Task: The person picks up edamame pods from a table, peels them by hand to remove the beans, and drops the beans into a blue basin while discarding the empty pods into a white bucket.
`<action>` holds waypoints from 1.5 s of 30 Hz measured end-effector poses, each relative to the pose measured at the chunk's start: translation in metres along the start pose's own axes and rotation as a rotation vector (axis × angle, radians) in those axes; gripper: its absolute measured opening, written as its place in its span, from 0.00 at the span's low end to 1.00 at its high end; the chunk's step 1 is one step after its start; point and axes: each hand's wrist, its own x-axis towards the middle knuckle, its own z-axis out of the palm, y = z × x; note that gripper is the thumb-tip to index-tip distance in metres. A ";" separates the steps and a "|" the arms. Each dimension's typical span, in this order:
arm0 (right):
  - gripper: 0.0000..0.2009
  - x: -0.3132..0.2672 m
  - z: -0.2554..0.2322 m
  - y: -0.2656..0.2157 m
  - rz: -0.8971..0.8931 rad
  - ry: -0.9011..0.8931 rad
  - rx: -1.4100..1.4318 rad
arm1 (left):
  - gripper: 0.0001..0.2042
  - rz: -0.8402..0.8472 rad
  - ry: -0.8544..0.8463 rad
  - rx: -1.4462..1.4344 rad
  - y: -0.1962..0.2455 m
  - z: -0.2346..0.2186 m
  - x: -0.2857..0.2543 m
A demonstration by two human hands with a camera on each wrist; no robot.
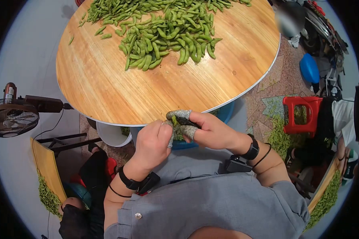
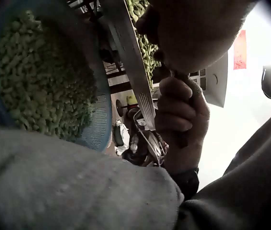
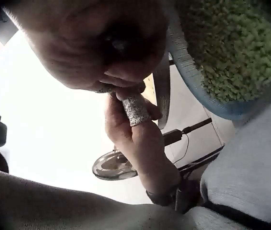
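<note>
Both hands meet just past the near edge of the round wooden table (image 1: 103, 91). A green edamame pod (image 1: 174, 120) shows between their fingertips. My left hand (image 1: 149, 141) has curled fingers and pinches the pod from the left side. From the other side my right hand (image 1: 211, 131) grips it between thumb and index finger, both wrapped in grey finger sleeves. The fingers hide much of the pod. Below the hands is a blue basket (image 2: 94, 124), holding a heap of green beans (image 3: 241, 52).
A large pile of edamame pods (image 1: 163, 38) covers the table's far part. Under the table's edge at left stands a white bucket (image 1: 113, 135). A fan (image 1: 16, 115) is farther left. Rightward are a red stool (image 1: 301, 115) and pods on the floor (image 1: 278, 137). People sit on both sides.
</note>
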 end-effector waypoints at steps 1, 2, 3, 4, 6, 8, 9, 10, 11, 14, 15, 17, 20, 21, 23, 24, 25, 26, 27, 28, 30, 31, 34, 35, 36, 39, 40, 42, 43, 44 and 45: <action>0.22 0.000 -0.001 -0.011 0.220 -0.018 0.263 | 0.12 0.018 -0.010 0.051 -0.001 -0.001 0.000; 0.21 0.000 -0.002 -0.019 0.438 -0.038 0.527 | 0.12 0.020 -0.015 0.052 -0.004 0.001 0.000; 0.21 -0.001 -0.002 -0.021 0.436 -0.037 0.530 | 0.11 0.013 0.035 -0.144 -0.007 0.004 -0.001; 0.19 -0.003 -0.001 -0.022 0.449 -0.086 0.697 | 0.09 0.004 0.085 -0.339 -0.011 0.005 0.000; 0.18 -0.003 -0.003 -0.018 0.457 -0.143 0.868 | 0.08 -0.355 -0.042 -1.099 -0.006 -0.002 -0.006; 0.16 0.003 -0.007 -0.012 0.503 -0.373 0.964 | 0.08 -0.735 -0.172 -1.845 -0.007 -0.003 -0.013; 0.14 0.005 -0.011 -0.012 0.491 -0.431 0.962 | 0.09 -0.686 -0.217 -1.911 -0.010 -0.002 -0.016; 0.14 0.008 -0.014 -0.011 0.489 -0.439 0.966 | 0.12 -0.633 -0.261 -1.973 -0.013 -0.001 -0.018; 0.16 0.011 -0.017 -0.011 0.494 -0.480 0.896 | 0.13 -0.698 -0.236 -1.922 -0.013 -0.003 -0.019; 0.14 0.023 -0.027 -0.013 0.491 -0.553 0.745 | 0.13 -0.778 -0.192 -1.597 -0.013 -0.010 -0.016; 0.12 0.024 -0.027 -0.012 0.464 -0.561 0.654 | 0.13 -0.811 -0.221 -1.570 -0.016 -0.013 -0.016; 0.08 0.029 -0.036 -0.006 0.400 -0.627 0.553 | 0.13 -0.830 -0.236 -1.517 -0.016 -0.019 -0.011; 0.08 0.028 -0.039 0.006 0.221 -0.577 0.372 | 0.12 -0.905 -0.328 -1.413 -0.020 -0.030 0.003; 0.09 0.030 -0.043 0.009 0.217 -0.644 0.347 | 0.12 -0.778 -0.293 -1.373 -0.023 -0.022 0.003; 0.10 0.026 -0.043 0.014 0.147 -0.595 0.317 | 0.12 -0.625 -0.286 -1.305 -0.031 -0.013 0.004; 0.11 0.024 -0.043 0.017 0.080 -0.545 0.295 | 0.12 -0.635 -0.284 -1.308 -0.032 -0.012 0.006; 0.13 0.024 -0.045 0.013 0.102 -0.526 0.300 | 0.12 -0.615 -0.235 -1.180 -0.030 -0.011 0.008; 0.13 0.023 -0.045 0.011 0.101 -0.541 0.310 | 0.12 -0.595 -0.185 -1.045 -0.027 -0.012 0.012; 0.14 0.022 -0.045 0.008 0.121 -0.466 0.333 | 0.11 -0.623 -0.135 -0.911 -0.020 -0.014 0.020; 0.15 0.022 -0.044 0.008 0.141 -0.391 0.355 | 0.11 -0.638 -0.126 -0.898 -0.019 -0.016 0.026; 0.18 0.023 -0.040 0.011 0.166 -0.367 0.416 | 0.10 -0.207 -0.080 -0.202 -0.017 -0.019 0.032; 0.20 0.022 -0.039 0.011 0.171 -0.343 0.377 | 0.12 -0.110 0.003 -0.089 -0.020 -0.010 0.026; 0.22 0.022 -0.037 0.007 0.170 -0.284 0.375 | 0.12 -0.070 -0.029 0.024 -0.019 -0.005 0.025; 0.21 0.022 -0.039 -0.002 0.207 -0.250 0.401 | 0.10 -0.057 -0.003 0.032 -0.019 -0.004 0.026; 0.21 0.021 -0.038 -0.007 0.239 -0.215 0.424 | 0.10 -0.063 -0.004 0.022 -0.015 -0.005 0.027; 0.21 0.018 -0.027 -0.004 0.124 -0.189 0.511 | 0.11 -0.655 -0.039 -0.987 -0.002 -0.002 0.021; 0.20 0.018 -0.026 -0.007 0.122 -0.187 0.572 | 0.11 -0.648 -0.036 -0.991 -0.002 -0.002 0.019; 0.19 0.017 -0.025 -0.011 0.266 -0.208 0.659 | 0.13 -0.858 -0.068 -1.851 -0.003 -0.002 0.020; 0.19 0.016 -0.024 -0.013 0.414 -0.228 0.755 | 0.15 -0.746 -0.204 -2.121 -0.016 0.009 0.014; 0.19 0.015 -0.023 -0.016 0.412 -0.226 0.746 | 0.15 -0.733 -0.205 -2.123 -0.017 0.010 0.008; 0.18 0.014 -0.022 -0.018 0.482 -0.189 0.779 | 0.14 -0.803 -0.167 -1.973 -0.015 0.008 0.010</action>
